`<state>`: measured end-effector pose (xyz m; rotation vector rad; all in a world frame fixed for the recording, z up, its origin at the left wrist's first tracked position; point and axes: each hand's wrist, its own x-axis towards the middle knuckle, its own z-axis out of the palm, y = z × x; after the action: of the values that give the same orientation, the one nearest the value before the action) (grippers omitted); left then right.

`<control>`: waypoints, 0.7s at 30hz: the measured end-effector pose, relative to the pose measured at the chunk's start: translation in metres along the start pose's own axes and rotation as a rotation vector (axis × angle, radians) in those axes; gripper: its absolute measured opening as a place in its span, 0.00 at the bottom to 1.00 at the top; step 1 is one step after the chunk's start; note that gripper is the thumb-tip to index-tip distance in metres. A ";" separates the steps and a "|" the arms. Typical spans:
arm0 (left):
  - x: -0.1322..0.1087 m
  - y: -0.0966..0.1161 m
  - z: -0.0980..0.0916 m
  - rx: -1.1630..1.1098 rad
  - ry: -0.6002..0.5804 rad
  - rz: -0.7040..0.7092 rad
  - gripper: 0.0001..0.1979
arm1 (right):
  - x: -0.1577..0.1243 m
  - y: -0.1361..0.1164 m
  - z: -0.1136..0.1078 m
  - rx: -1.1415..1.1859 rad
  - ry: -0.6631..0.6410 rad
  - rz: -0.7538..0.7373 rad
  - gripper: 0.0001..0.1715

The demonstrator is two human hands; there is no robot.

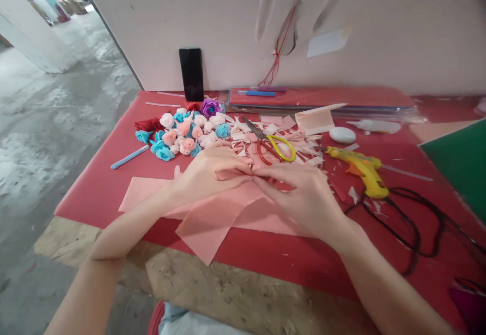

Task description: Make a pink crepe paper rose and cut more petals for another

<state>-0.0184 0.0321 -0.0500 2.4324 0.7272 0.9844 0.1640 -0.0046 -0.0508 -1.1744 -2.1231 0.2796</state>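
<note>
My left hand [210,170] and my right hand [299,191] meet over the red table cover [94,193], fingertips pinched together on a sheet of pink paper [212,218]. The sheet hangs below both hands and overlaps other pink sheets lying flat. Just beyond my hands lie scissors [271,145] with one yellow and one red handle, among several pink paper scraps [304,142]. A pile of paper roses [186,135] in pink, blue, red and purple lies further back on the left.
A yellow glue gun [360,168] with a black cord [410,223] lies to the right. A black phone [191,73] leans on the wall. A blue pen [129,157], a white oval object [342,134], stacked sheets [322,99] and a green sheet [461,165] are also here.
</note>
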 end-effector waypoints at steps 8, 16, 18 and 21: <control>-0.001 0.004 -0.002 0.145 0.042 -0.038 0.07 | 0.000 -0.005 -0.004 0.024 -0.013 -0.003 0.10; 0.002 -0.008 -0.013 0.235 0.073 0.050 0.06 | -0.001 0.000 -0.011 0.017 0.046 -0.057 0.07; 0.001 -0.011 -0.015 0.223 0.072 0.052 0.06 | -0.001 0.002 -0.012 0.011 0.075 -0.105 0.07; 0.001 -0.014 -0.016 0.243 0.056 0.062 0.06 | 0.000 0.003 -0.013 -0.006 0.072 -0.124 0.06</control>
<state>-0.0339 0.0463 -0.0470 2.6585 0.8385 1.0449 0.1747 -0.0049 -0.0429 -1.0357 -2.1246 0.1729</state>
